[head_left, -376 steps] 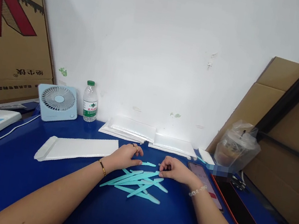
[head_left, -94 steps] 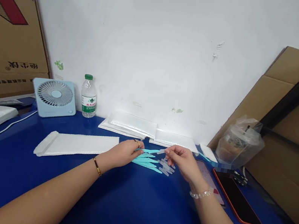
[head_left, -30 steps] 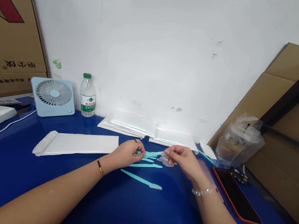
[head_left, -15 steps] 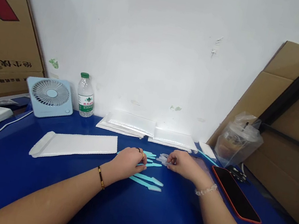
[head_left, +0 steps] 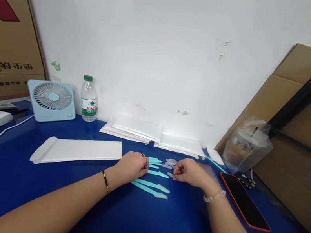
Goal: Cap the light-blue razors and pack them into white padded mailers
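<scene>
Left hand (head_left: 132,166), fingers curled, pinches a razor (head_left: 158,173); right hand (head_left: 189,172), nearly closed, pinches a cap (head_left: 170,174); other razors (head_left: 147,189) and caps (head_left: 170,162) lie near them, midway between the table's (head_left: 125,223) near and far edges

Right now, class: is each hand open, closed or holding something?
Left hand: closed, holding a turquoise razor.
Right hand: closed, pinching a clear cap.

pass: blue table (head_left: 131,224), near side | blocks: teal tools (head_left: 158,173) centre; white packet (head_left: 80,151) left; red-edged phone (head_left: 244,203) right; packet stacks (head_left: 135,127) behind
</scene>
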A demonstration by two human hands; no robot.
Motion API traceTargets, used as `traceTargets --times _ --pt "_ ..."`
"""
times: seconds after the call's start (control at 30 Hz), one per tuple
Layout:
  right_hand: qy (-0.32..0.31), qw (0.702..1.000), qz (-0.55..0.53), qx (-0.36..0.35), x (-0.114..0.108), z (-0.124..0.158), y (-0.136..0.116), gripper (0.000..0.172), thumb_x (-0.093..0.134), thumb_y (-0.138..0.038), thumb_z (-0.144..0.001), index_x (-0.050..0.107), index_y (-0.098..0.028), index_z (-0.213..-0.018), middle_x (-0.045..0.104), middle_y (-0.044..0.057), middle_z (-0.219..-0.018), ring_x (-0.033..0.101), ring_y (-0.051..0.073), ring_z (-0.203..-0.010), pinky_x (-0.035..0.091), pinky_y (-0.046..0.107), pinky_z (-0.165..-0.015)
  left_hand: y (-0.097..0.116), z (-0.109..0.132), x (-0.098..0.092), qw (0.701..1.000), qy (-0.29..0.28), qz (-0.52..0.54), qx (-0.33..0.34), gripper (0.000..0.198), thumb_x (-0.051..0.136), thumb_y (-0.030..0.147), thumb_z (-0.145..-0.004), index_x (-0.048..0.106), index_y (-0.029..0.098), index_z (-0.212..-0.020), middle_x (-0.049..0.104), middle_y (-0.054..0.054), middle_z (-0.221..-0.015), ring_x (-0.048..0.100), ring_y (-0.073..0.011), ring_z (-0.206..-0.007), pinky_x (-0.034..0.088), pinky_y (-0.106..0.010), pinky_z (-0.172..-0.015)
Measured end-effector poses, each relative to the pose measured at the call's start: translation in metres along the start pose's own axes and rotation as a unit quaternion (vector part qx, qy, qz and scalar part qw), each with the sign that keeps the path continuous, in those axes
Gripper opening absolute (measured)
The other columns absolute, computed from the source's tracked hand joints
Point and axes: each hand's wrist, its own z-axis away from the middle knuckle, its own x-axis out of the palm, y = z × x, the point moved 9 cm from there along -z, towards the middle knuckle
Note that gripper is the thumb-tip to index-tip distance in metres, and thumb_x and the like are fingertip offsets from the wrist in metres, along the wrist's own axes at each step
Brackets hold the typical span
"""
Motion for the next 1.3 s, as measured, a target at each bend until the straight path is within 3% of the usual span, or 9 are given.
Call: traceTargets --times 0.37,0.63,0.73,0.83,0.9,1.0,1.13,1.3 --pt "-0.022 0.999 -0.029 -0.011 0.008 -0.001 -0.009 0.018 0.074 -0.036 -0.060 0.069 -0.019 -0.067 0.069 0.001 -0.067 0.061 0.017 -0.063 0.043 0.023 -0.053 0.002 -0.001 -0.001 1.000 -0.008 0.011 0.005 0.011 0.056 0.025 -0.079 0.066 0.020 -0.077 0.066 -0.001 -0.078 0.058 -0.0161 -0.071 0.037 -0.026 -0.061" --pt "-0.019 0.995 -0.080 -0.047 0.022 -0.004 -0.022 0.022 0.070 -0.039 -0.066 0.068 -0.018 -0.067 0.064 0.001 -0.060 0.056 0.013 -0.050 0.040 0.023 -0.047 0.006 0.001 0.007 0.998 -0.020 0.054 0.028 0.008 0.057 0.025 -0.079 0.064 0.021 -0.077 0.065 0.000 -0.075 0.058 -0.0148 -0.071 0.038 -0.024 -0.060" --pt "0.027 0.995 -0.062 -0.073 0.012 -0.004 -0.028 0.024 0.068 -0.042 -0.069 0.068 -0.018 -0.070 0.064 0.001 -0.064 0.056 0.013 -0.055 0.040 0.022 -0.050 0.005 0.002 0.004 0.998 -0.021 0.057 0.033 0.011 0.057 0.030 -0.079 0.064 0.022 -0.079 0.064 0.000 -0.078 0.058 -0.0155 -0.073 0.038 -0.024 -0.060" --pt "0.130 0.989 -0.016 -0.073 -0.009 -0.003 -0.023 0.021 0.065 -0.039 -0.073 0.068 -0.019 -0.079 0.065 0.003 -0.076 0.058 0.015 -0.066 0.042 0.024 -0.058 -0.007 0.002 -0.010 0.999 0.021 0.027 0.008 0.015 0.058 0.034 -0.079 0.063 0.022 -0.087 0.063 -0.002 -0.088 0.058 -0.0177 -0.078 0.039 -0.026 -0.064" --pt "0.155 0.985 0.025 -0.073 -0.014 -0.004 -0.019 0.018 0.065 -0.035 -0.073 0.068 -0.020 -0.082 0.065 0.004 -0.082 0.058 0.016 -0.072 0.043 0.025 -0.063 -0.017 0.003 -0.017 0.999 0.041 0.009 -0.017 0.016 0.058 0.033 -0.079 0.062 0.022 -0.090 0.062 -0.002 -0.091 0.057 -0.0189 -0.081 0.040 -0.027 -0.065" --pt "0.132 0.987 0.050 -0.075 -0.008 -0.007 -0.016 0.012 0.063 -0.031 -0.074 0.067 -0.019 -0.075 0.064 0.004 -0.082 0.057 0.016 -0.071 0.042 0.025 -0.064 -0.022 0.003 -0.020 0.999 0.042 0.003 -0.015 0.015 0.056 0.032 -0.081 0.062 0.023 -0.090 0.062 -0.002 -0.091 0.057 -0.0191 -0.082 0.040 -0.027 -0.065" --pt "0.086 0.994 0.017 -0.059 -0.001 -0.006 -0.014 0.019 0.059 -0.033 -0.078 0.065 -0.018 -0.070 0.065 0.003 -0.075 0.057 0.014 -0.064 0.041 0.023 -0.056 -0.007 0.003 -0.014 0.999 0.016 -0.027 0.031 0.016 0.053 0.033 -0.083 0.066 0.023 -0.086 0.062 -0.003 -0.090 0.057 -0.0178 -0.080 0.040 -0.027 -0.068" --pt "0.063 0.997 -0.017 -0.031 -0.002 -0.005 -0.009 0.021 0.061 -0.036 -0.075 0.067 -0.017 -0.070 0.065 0.003 -0.071 0.058 0.014 -0.061 0.041 0.023 -0.054 0.003 0.004 -0.007 0.994 0.005 -0.106 0.032 0.021 0.052 0.033 -0.084 0.067 0.020 -0.089 0.062 -0.007 -0.086 0.058 -0.0201 -0.081 0.041 -0.030 -0.070"
